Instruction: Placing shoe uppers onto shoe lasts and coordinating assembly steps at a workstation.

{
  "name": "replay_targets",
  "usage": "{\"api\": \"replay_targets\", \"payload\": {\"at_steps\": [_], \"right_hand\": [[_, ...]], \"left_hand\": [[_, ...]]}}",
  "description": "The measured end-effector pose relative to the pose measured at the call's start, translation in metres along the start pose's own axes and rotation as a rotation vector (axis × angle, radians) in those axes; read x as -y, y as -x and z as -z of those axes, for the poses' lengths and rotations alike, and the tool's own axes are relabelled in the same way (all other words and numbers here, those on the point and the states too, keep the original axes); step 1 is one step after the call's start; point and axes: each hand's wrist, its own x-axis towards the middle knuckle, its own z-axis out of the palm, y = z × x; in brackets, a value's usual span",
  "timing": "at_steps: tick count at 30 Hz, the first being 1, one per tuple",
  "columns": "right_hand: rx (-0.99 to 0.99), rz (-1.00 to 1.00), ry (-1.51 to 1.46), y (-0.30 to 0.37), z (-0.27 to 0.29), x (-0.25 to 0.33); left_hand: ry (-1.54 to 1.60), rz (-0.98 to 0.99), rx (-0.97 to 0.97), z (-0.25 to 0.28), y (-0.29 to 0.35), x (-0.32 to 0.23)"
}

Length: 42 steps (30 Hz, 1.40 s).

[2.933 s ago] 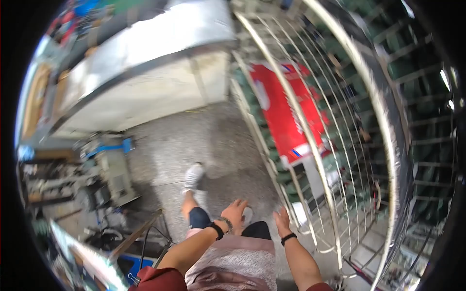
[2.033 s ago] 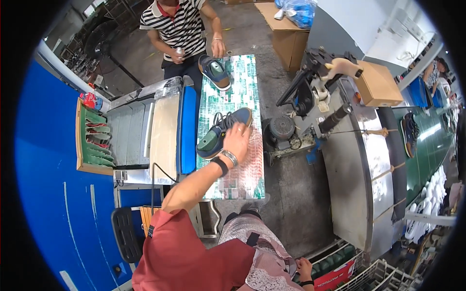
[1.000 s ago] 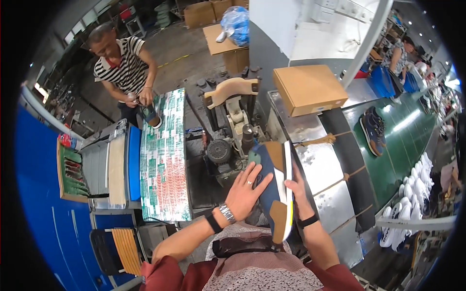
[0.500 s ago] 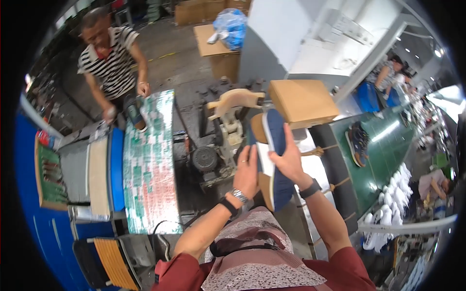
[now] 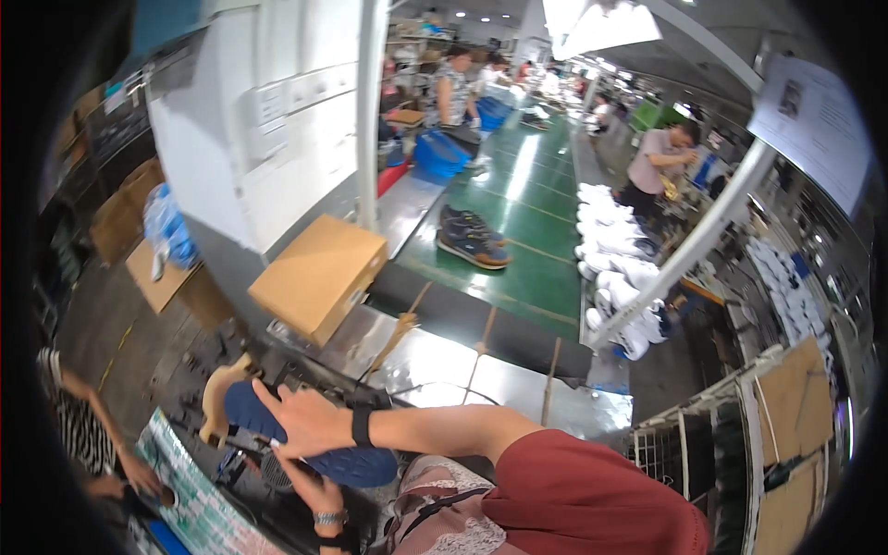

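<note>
At the lower left, the right hand [image 5: 310, 423] and left hand [image 5: 316, 487] hold a blue-soled shoe [image 5: 359, 468] between them. A loose grip could let it bump the curved tan pad [image 5: 215, 402].

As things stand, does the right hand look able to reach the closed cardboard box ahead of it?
Probably yes: nothing visible blocks the way from the right hand to the cardboard box, though the hand is on the blue-soled shoe and may need freeing first.
</note>
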Motion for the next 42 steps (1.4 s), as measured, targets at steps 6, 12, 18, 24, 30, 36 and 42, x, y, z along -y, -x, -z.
{"api": "replay_targets", "payload": {"at_steps": [6,12,18,24,30,36,42], "right_hand": [[0.023,-0.038,-0.037,0.025,-0.004,-0.014],[-0.065,-0.092,-0.106,0.038,-0.015,-0.001],[-0.159,-0.114,-0.129,0.054,-0.015,0.007],[-0.197,-0.143,-0.131,0.063,-0.009,0.016],[-0.228,-0.299,-0.364,0.152,0.004,0.024],[-0.085,-0.435,-1.515,0.184,-0.029,-0.021],[0.217,-0.737,-1.779,0.077,-0.103,-0.025]], "left_hand": [[1.106,0.758,0.08,0.013,0.006,0.009],[0.964,0.783,-0.2,-0.014,-0.015,0.009],[0.991,0.825,-0.116,-0.019,-0.013,-0.007],[1.021,0.87,-0.047,-0.018,-0.003,-0.017],[0.884,0.855,0.056,0.005,0.066,-0.01],[0.387,0.901,0.184,0.093,0.067,-0.059],[0.004,0.932,0.418,0.151,0.072,-0.131]]}}
